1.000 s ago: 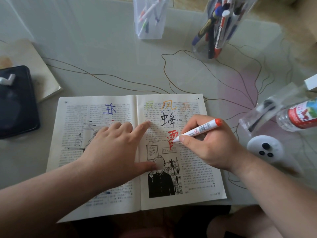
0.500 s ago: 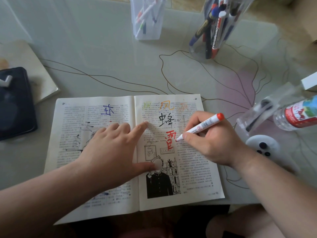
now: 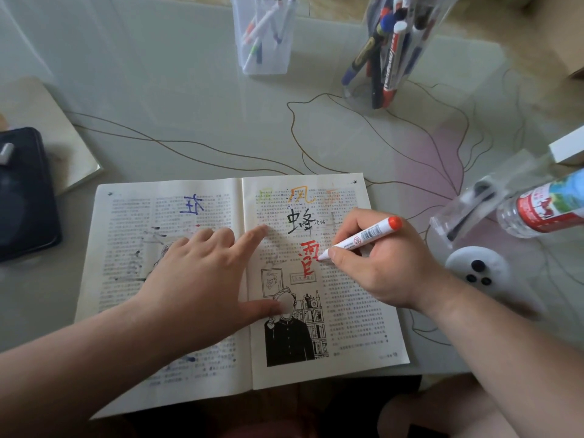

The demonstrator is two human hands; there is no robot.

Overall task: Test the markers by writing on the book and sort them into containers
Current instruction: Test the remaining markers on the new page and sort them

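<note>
Open book (image 3: 363,327) lay at near edge of table (image 3: 158,105). Left hand (image 3: 196,279) pressed flat across fold, fingers straight and spread, holding nothing. Right hand (image 3: 379,267) rested on right page, thumb and fingers curled tight round white marker (image 3: 363,238) (red end pointed up and away). Marker tip touched paper at right edge of red character (image 3: 306,257). To right of book: white controller (image 3: 477,268), plastic bottle (image 3: 543,207). At far side: square container (image 3: 268,66) and round container (image 3: 357,91), both clear, markers standing inside.
</note>
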